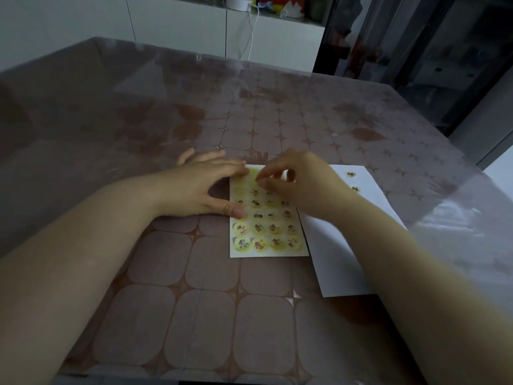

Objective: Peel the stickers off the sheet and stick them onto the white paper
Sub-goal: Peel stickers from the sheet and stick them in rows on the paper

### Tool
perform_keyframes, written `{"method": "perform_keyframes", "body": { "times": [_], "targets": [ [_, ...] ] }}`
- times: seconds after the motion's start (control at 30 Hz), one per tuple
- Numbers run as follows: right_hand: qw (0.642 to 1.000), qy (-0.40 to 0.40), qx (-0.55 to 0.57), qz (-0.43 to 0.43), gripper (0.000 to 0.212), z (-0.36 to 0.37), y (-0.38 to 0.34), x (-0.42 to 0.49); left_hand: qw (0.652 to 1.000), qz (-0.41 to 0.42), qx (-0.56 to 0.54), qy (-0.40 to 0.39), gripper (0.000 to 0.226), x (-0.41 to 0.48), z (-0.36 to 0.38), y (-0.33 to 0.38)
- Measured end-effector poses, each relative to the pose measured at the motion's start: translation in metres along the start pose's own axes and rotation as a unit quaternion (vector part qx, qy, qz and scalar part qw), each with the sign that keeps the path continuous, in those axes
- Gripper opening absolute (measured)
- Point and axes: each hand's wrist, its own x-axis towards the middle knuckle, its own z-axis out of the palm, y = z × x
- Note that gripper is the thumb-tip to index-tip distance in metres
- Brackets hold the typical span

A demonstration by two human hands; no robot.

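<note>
A sticker sheet (266,234) with several round yellow stickers lies flat on the table in front of me. My left hand (202,187) presses its left edge with straight fingers and thumb. My right hand (294,182) hovers over the sheet's upper part, its thumb and forefinger pinching at a sticker near the top; the sticker itself is mostly hidden by the fingers. The white paper (341,245) lies just right of the sheet, partly under my right forearm, with two stickers (351,174) stuck near its far edge.
The table (194,301) carries a brown patterned cloth under clear plastic. White cabinets (177,23) stand beyond the far edge, and a dark glass door (430,51) stands at the back right. The table's right edge runs close to the white paper.
</note>
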Motion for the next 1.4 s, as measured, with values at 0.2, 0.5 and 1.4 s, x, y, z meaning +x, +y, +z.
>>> {"method": "perform_keyframes", "body": {
  "times": [0.2,0.5,1.4],
  "targets": [
    [0.998,-0.001,-0.046,-0.041,0.006,0.016,-0.005,0.006,1.0,-0.007,0.003,-0.011,0.102,0.0,0.0,0.001],
    [0.997,-0.015,0.08,-0.007,0.006,0.01,0.0,0.003,0.999,-0.025,-0.013,-0.026,0.092,-0.002,-0.003,0.005],
    [0.996,0.013,0.088,0.025,0.001,-0.028,0.009,0.0,0.999,-0.015,-0.002,-0.035,0.101,0.0,-0.003,-0.001]
  ]
}}
